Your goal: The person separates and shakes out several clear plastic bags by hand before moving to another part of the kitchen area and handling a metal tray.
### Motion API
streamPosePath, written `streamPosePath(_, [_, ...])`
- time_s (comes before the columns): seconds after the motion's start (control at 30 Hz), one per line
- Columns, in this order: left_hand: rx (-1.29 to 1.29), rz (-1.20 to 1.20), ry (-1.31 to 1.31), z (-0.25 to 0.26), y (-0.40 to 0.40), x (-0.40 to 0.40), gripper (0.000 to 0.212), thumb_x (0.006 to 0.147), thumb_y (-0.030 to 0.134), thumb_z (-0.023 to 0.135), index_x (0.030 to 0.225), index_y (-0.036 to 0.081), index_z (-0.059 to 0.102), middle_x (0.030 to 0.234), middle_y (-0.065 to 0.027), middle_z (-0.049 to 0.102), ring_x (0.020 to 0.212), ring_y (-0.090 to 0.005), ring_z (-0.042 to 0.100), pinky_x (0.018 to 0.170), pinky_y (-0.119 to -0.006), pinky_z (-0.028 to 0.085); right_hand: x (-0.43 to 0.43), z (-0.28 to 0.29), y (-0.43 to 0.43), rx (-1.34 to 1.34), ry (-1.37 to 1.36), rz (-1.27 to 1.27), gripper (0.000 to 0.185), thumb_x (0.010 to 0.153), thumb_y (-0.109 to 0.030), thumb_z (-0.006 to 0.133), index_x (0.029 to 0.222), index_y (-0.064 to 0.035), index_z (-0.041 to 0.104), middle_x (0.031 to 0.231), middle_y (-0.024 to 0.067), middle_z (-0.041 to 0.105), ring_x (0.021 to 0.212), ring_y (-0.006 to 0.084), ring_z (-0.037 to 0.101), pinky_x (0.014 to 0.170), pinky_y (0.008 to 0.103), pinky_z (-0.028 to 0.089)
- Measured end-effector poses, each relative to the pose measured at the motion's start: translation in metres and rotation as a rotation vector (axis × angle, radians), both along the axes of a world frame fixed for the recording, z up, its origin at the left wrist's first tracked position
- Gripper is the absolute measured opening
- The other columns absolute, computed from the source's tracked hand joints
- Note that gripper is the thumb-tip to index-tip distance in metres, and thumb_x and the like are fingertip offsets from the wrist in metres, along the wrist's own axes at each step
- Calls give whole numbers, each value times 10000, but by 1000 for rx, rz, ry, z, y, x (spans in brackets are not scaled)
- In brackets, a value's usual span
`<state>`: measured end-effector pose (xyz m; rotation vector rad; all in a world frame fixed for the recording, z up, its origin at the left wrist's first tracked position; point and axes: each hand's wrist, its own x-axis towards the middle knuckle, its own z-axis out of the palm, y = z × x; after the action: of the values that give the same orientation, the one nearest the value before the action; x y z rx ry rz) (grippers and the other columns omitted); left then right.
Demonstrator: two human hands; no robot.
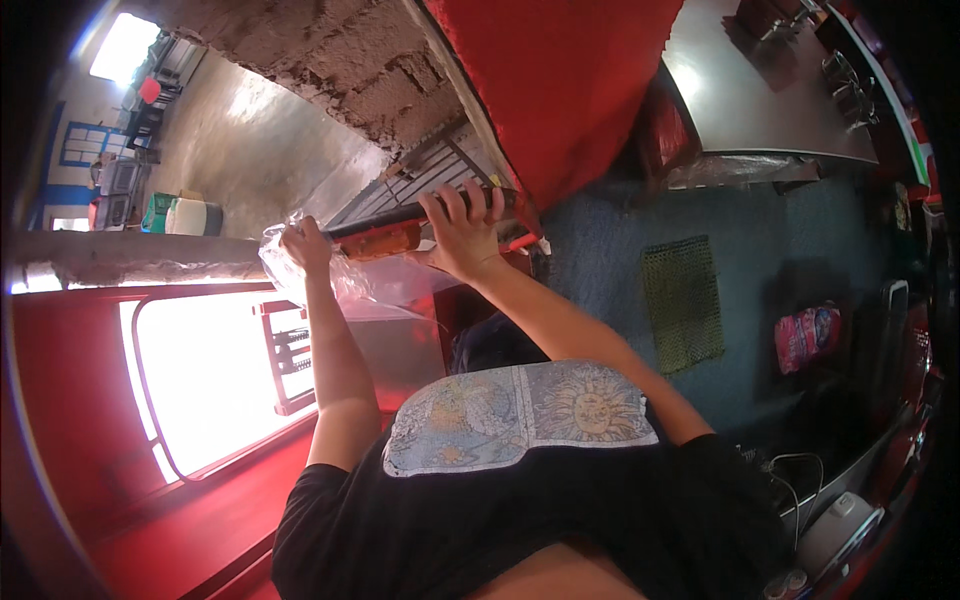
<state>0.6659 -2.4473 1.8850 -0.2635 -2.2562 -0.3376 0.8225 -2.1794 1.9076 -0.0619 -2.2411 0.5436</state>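
Clear plastic sheeting or a bag is bunched in my left hand, at the left end of a long dark bar. The plastic also hangs below the bar towards the right. My right hand lies over the bar farther right, its fingers spread across the top and its thumb on the near side. Between my hands, an orange-brown piece sits against the bar's red underside. What my right palm covers is hidden.
A rough masonry wall and red panel rise beyond the bar. A bright opening lies left. At right are a metal table, a green mesh mat and a pink package on the floor.
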Motion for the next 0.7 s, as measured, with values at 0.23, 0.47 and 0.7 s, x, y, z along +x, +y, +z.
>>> streamPosePath(0.23, [16, 43, -209, 69, 4, -6, 409, 703, 270, 550, 530, -81, 428, 543, -234, 468, 543, -346, 450, 566, -471, 338, -1, 34, 10, 6, -288, 335, 953, 455, -368, 806, 1283, -166, 381, 1280, 59, 326, 1205, 320, 241, 977, 556, 173])
streamPosePath(0.47, [-9, 183, -192, 66, -6, 1, 295, 752, 225, 530, 705, -64, 563, 609, -183, 571, 542, -276, 536, 536, -425, 402, 17, 63, 125, -800, -568, 937, 658, 651, -103, 650, 1270, -112, 426, 1106, 55, 542, 1038, 184, 496, 941, 358, 344])
streamPosePath(0.7, [-480, 1064, 104, 114, 88, 47, 121, 813, 174, 527, 771, 92, 605, 691, -32, 596, 570, -138, 576, 473, -283, 424, 108, -11, 332, -935, -491, 258, 562, 679, 1, 606, 1213, -127, 485, 1049, 22, 593, 940, 128, 522, 782, 279, 432])
